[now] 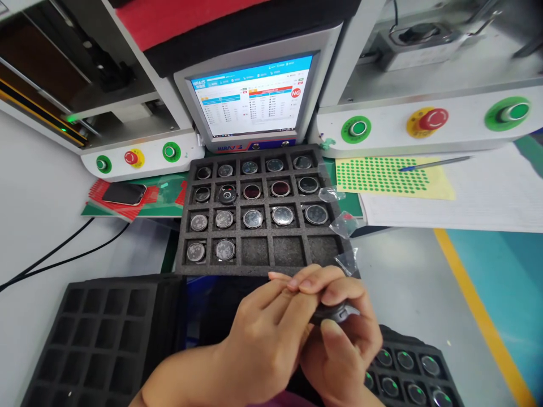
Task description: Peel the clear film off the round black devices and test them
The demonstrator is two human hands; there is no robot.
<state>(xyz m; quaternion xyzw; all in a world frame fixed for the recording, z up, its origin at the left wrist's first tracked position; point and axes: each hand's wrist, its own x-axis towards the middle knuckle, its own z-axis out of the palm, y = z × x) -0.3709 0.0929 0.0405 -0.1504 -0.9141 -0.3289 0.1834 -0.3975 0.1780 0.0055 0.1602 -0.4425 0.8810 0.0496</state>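
Right between our two hands, we've got a small round watch body (335,312), pinched by the right hand (345,339) while the left hand (267,333) curls its fingertips over the top. Just beyond the hands sits the foam tray (182,226), mostly filled with similar pieces. It looks light, stiff and slick, with a glass face, so we'd say grip it by the rim, not the face.

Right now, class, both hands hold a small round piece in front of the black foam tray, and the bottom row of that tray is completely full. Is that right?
Not quite. In the head view, the foam tray has its bottom row only partly filled: two round pieces at the left, three pockets empty. The rest stands: left hand and right hand hold a small round piece.
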